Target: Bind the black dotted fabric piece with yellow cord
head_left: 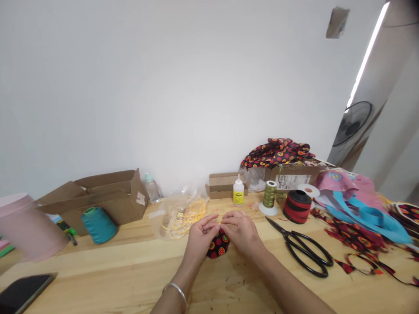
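With the left hand (200, 237), half curled, cups the left side of a small round cloth piece (218, 247). Pinches thumb and first finger together just above it. With the right hand (242, 233), does the same from the other side, fingers bent, thumb and first finger pressed together. Holds the fingertips of both hands almost touching over the top of the cloth piece. Pinches something thin and yellow there, too small to tell for sure. Holds the cloth piece, black with red and orange dots, low on the wooden table (131, 270), in the middle, close to the body. Wears a silver bangle (176, 290) on the left wrist. Just behind the left hand, has yellow cord (183, 218) in a clear bag (170, 209). To the right of the right hand, near it, has big black scissors (304, 253). Farther back, has a glue bottle (238, 192), a green thread spool (270, 195) and a red and black ribbon roll (297, 206). Far to the left, has a blue-green thread cone (98, 224) and an open cardboard box (108, 196).
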{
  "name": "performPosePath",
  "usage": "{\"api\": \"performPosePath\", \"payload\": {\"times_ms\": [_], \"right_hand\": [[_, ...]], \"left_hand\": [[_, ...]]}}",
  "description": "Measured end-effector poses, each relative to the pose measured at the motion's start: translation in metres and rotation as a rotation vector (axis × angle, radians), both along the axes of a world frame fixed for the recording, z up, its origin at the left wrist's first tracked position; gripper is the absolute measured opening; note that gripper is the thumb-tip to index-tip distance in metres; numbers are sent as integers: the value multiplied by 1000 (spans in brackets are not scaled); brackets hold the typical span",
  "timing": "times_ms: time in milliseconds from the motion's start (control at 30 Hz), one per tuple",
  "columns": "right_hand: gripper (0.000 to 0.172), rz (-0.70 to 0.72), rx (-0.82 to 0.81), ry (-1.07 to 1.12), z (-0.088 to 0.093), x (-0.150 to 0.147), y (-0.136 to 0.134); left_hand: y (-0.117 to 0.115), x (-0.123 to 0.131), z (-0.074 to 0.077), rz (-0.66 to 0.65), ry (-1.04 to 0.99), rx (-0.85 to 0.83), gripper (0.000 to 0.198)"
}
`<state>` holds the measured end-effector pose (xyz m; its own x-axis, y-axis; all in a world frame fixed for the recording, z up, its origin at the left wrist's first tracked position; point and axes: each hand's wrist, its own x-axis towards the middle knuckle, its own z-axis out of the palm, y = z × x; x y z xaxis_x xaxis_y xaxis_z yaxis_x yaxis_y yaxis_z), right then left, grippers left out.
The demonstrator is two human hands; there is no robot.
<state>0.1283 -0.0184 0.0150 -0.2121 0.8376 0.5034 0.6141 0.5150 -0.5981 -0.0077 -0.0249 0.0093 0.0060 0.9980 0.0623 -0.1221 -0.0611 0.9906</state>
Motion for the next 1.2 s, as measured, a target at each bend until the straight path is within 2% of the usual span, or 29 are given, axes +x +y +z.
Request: {"api": "performPosePath", "payload": {"times_ms": [267, 333, 533, 733, 833, 933, 967, 1000, 1067, 1167, 1200], "right_hand": [[12, 17, 108, 148, 1, -3, -1], [10, 26, 53, 252, -1, -5, 0], [7, 137, -277, 616, 0, -7, 4], [5, 263, -373, 860, 14, 3, 2], [4, 402, -428, 1000, 27, 14, -2], [10, 637, -507, 1286, 36, 28, -2], [15, 661, -514, 1383, 37, 32, 0], [18, 630, -508, 1451, 36, 35, 3], [21, 425, -508, 1431, 30, 36, 8], [29, 46, -497, 1033, 14, 24, 13], [32, 20, -444, 878, 9, 18, 13]], "left_hand": [[0, -1, -3, -16, -54, -76, 42], [1, -1, -4, -23, -66, -85, 43], [0, -2, -2, -19, -136, -113, 41], [-1, -2, 2, 17, -122, -139, 37], [-2, -1, 3, 28, -123, -151, 37], [-3, -1, 3, 39, -142, -177, 36], [-2, -1, 3, 46, -146, -181, 36], [-2, -1, 3, 53, -149, -181, 36], [-1, -2, 2, 59, -146, -169, 35], [0, -3, 2, 65, -143, -157, 36], [0, -3, 2, 69, -145, -157, 37]]}}
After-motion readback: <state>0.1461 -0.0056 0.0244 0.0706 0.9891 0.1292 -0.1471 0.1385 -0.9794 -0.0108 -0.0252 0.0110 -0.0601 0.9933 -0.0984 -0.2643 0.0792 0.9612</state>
